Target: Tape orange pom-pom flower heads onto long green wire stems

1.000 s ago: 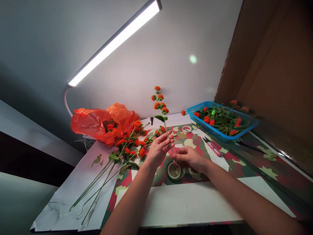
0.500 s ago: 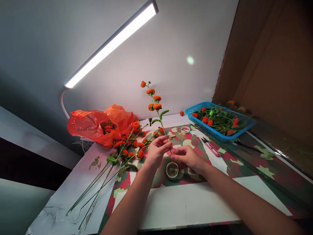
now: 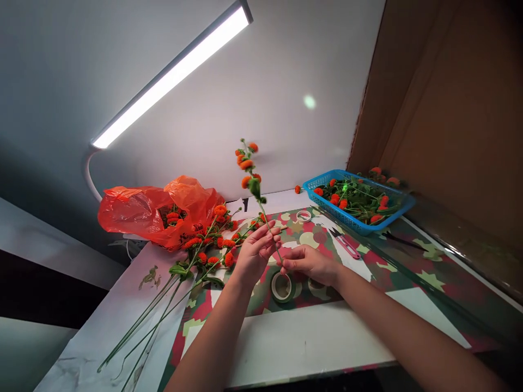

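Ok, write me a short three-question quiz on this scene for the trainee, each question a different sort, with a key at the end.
1. Multiple choice: what is the left hand holding?
A) the pink clippers
B) a flower stem
C) the lamp

2. True or false: in the picture, the blue basket stands to the right of the red bag.

3. Short answer: two hands are on the stem. Which one has its grip nearer the bottom of the picture?

Key
1. B
2. True
3. The right hand
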`<state>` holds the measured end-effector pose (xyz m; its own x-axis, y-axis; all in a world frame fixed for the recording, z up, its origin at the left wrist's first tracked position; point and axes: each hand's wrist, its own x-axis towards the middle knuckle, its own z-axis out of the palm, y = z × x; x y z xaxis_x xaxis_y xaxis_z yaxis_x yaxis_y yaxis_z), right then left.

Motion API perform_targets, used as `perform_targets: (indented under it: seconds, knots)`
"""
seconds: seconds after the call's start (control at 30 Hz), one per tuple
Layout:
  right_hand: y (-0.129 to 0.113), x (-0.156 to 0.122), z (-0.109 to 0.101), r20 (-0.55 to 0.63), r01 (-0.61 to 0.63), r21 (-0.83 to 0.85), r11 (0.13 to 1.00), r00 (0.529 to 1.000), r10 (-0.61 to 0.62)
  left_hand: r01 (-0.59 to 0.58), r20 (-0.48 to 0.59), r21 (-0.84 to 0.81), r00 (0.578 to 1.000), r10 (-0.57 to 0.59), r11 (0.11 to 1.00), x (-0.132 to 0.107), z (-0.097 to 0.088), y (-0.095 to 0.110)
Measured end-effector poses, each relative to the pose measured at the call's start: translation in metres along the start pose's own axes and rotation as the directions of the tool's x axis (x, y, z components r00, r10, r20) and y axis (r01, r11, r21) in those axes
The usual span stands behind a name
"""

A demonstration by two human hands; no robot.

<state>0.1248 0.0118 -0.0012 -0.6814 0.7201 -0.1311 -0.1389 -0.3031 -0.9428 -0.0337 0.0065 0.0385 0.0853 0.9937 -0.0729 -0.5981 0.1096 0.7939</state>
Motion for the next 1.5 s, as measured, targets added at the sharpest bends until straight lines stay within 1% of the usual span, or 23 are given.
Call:
perform_targets:
  seconds: [0.1, 0.17, 0.3, 0.37, 0.43, 0.57, 0.7, 0.73, 0.8, 0.87, 0.93, 0.97, 1.0, 1.07, 1.13, 1.23, 1.33, 1.4, 1.47, 1.5]
  knots:
    - [-0.001, 0.0, 0.0, -0.018, -0.005, 0.012, 1.0, 1.0, 0.006, -0.006, 0.03, -0.023, 1.0, 0.007, 1.0, 0.0, -0.001, 0.001]
    - [-0.003, -0.001, 0.003, -0.052, -0.001, 0.0, 1.0, 0.999, 0.001, -0.022, 0.043, 0.007, 0.999, 0.022, 1.0, -0.002, -0.001, 0.001]
    - [-0.009, -0.003, 0.01, -0.151, 0.009, -0.027, 1.0, 0.988, -0.013, -0.095, 0.03, 0.189, 0.995, 0.091, 0.977, -0.003, -0.002, 0.0]
    - [-0.011, -0.005, 0.012, -0.137, 0.03, -0.046, 0.998, 0.99, -0.036, -0.127, 0.015, 0.246, 0.992, 0.127, 0.961, -0.002, -0.004, -0.001]
    - [-0.011, -0.006, 0.011, -0.081, 0.057, -0.065, 0.996, 0.995, -0.062, -0.128, -0.011, 0.246, 0.991, 0.134, 0.961, 0.0, -0.006, -0.002]
    - [-0.01, -0.005, 0.004, 0.022, 0.082, -0.104, 0.991, 0.997, -0.081, -0.051, -0.038, 0.214, 0.997, 0.06, 0.975, 0.0, -0.007, -0.001]
    - [-0.009, -0.004, 0.001, 0.071, 0.151, -0.133, 0.98, 0.987, -0.143, 0.032, 0.005, 0.192, 0.999, -0.034, 0.981, -0.001, -0.003, 0.005]
    - [-0.008, -0.003, 0.001, 0.091, 0.154, -0.147, 0.977, 0.986, -0.142, 0.047, 0.019, 0.192, 0.998, -0.051, 0.98, -0.002, -0.003, 0.007]
    - [-0.006, -0.001, 0.003, 0.075, 0.165, -0.171, 0.971, 0.985, -0.154, 0.076, 0.027, 0.205, 0.996, -0.083, 0.976, -0.001, -0.004, 0.008]
    - [-0.004, 0.002, 0.006, 0.029, 0.152, -0.169, 0.974, 0.988, -0.149, 0.063, 0.021, 0.23, 0.997, -0.07, 0.971, 0.001, -0.008, 0.007]
    - [-0.004, 0.004, 0.008, -0.006, 0.22, -0.184, 0.958, 0.974, -0.225, 0.045, -0.006, 0.302, 0.999, -0.045, 0.952, 0.003, -0.014, 0.005]
    - [-0.005, 0.005, 0.009, -0.022, 0.234, -0.208, 0.95, 0.97, -0.243, 0.034, -0.037, 0.356, 0.999, -0.022, 0.934, 0.005, -0.017, 0.004]
    - [-0.007, 0.004, 0.009, -0.023, 0.212, -0.241, 0.947, 0.974, -0.224, 0.036, -0.057, 0.416, 0.998, -0.013, 0.909, 0.006, -0.02, 0.003]
    - [-0.01, 0.003, 0.01, -0.069, 0.163, -0.329, 0.93, 0.978, -0.196, 0.025, -0.118, 0.509, 0.992, 0.042, 0.86, 0.007, -0.023, 0.003]
    - [-0.011, 0.002, 0.009, -0.08, 0.129, -0.4, 0.908, 0.981, -0.175, 0.028, -0.167, 0.553, 0.983, 0.078, 0.833, 0.007, -0.022, 0.005]
    - [-0.01, 0.004, 0.005, -0.073, 0.102, -0.473, 0.875, 0.985, -0.154, 0.06, -0.216, 0.553, 0.974, 0.073, 0.831, 0.005, -0.015, 0.009]
    - [-0.008, 0.007, 0.003, -0.091, 0.101, -0.557, 0.824, 0.979, -0.181, 0.089, -0.271, 0.532, 0.96, 0.07, 0.842, 0.006, -0.012, 0.011]
    - [-0.008, 0.008, 0.004, -0.086, 0.105, -0.606, 0.789, 0.977, -0.196, 0.095, -0.276, 0.523, 0.959, 0.063, 0.847, 0.011, -0.017, 0.009]
    - [-0.008, 0.008, 0.007, -0.07, 0.114, -0.639, 0.76, 0.976, -0.205, 0.082, -0.238, 0.519, 0.97, 0.051, 0.851, 0.018, -0.031, 0.005]
    - [-0.008, 0.009, 0.009, -0.06, 0.124, -0.65, 0.75, 0.975, -0.214, 0.066, -0.228, 0.521, 0.971, 0.064, 0.851, 0.022, -0.04, 0.003]
